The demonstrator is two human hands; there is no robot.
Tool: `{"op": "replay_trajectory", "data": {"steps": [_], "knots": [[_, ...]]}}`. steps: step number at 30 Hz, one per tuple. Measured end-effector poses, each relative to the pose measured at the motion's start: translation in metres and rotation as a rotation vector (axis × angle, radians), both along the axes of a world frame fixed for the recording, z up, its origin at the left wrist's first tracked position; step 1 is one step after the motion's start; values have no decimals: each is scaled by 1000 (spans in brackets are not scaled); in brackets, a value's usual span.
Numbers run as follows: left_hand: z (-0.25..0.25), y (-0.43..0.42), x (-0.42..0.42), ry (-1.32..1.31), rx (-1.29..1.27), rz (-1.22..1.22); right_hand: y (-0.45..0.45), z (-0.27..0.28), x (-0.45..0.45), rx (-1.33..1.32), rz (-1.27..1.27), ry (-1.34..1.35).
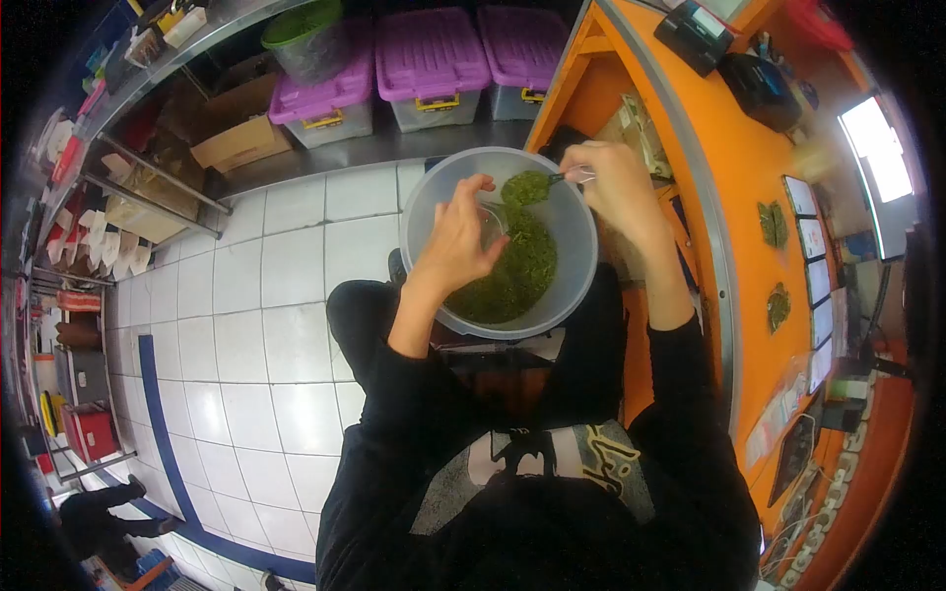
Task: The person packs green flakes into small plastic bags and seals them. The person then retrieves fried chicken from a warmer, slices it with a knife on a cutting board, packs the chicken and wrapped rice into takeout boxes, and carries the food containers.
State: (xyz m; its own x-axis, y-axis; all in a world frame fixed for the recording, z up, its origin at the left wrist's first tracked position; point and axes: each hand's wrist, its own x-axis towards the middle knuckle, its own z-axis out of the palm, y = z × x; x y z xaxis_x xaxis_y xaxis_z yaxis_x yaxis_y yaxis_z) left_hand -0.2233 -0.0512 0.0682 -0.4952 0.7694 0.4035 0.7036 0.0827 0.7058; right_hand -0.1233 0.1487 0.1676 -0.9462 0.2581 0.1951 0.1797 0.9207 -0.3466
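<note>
Between the knees stands a translucent plastic tub (576, 261) with chopped green leaves (522, 266) inside. My left hand (458, 239) is over the tub's left part, its fingers curved around a small clear round container (490, 227). At the tub's upper right rim, my right hand (613, 187) is closed on the handle of a spoon (530, 187). The spoon's bowl is heaped with green leaves and lies over the tub, to the right of the clear container. The bowl itself is hidden under the leaves.
Purple-lidded boxes (432, 54) and a green-topped bucket (313, 49) stand on the shelf ahead. To the right runs an orange counter (734, 197) with leaf piles, black devices and a screen (877, 153). A metal rack is at the left; another person's legs (99, 502) show lower left.
</note>
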Motion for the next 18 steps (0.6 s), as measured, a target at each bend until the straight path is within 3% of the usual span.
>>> {"op": "replay_trajectory", "data": {"steps": [1,5,11,12,14,16,18], "knots": [[-3,2,1,11,8,-2,-7,0,-2,187,59,45],[-5,9,5,51,16,62,-54,-21,-12,523,174,151],[-8,8,-3,47,159,98,-56,-2,4,501,81,490],[-7,8,-2,45,159,97,-50,-6,9,496,67,433],[0,9,-4,114,395,99,-54,-6,10,463,28,429],[-3,12,-4,108,392,95,-63,-10,12,421,-7,416],[-7,15,-3,107,391,98,-69,-20,9,155,183,434]]}}
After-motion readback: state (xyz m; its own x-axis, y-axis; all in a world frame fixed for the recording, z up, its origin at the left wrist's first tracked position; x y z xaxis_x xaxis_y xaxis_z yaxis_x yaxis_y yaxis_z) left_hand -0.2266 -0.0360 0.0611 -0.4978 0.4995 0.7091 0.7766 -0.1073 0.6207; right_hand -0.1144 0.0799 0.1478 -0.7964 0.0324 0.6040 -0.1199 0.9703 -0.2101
